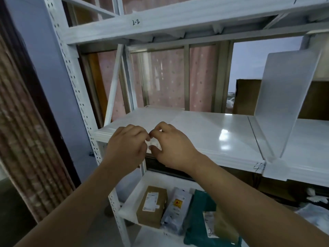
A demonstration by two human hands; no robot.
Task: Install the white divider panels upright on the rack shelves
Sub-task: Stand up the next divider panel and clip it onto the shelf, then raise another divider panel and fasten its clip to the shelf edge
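A white metal rack fills the view, with its middle shelf in front of me. One white divider panel stands upright on that shelf at the right, its foot clipped over the front lip. My left hand and my right hand meet at the shelf's front edge near the left post. Their fingertips pinch a small white label or tag between them. Most of that small piece is hidden by my fingers. A flat white sheet lies on the shelf's left part.
The lower shelf holds a brown cardboard parcel, a grey mailer bag and a green bag. A perforated upright post stands at left. The upper beam carries a handwritten mark. A cardboard box sits behind the rack.
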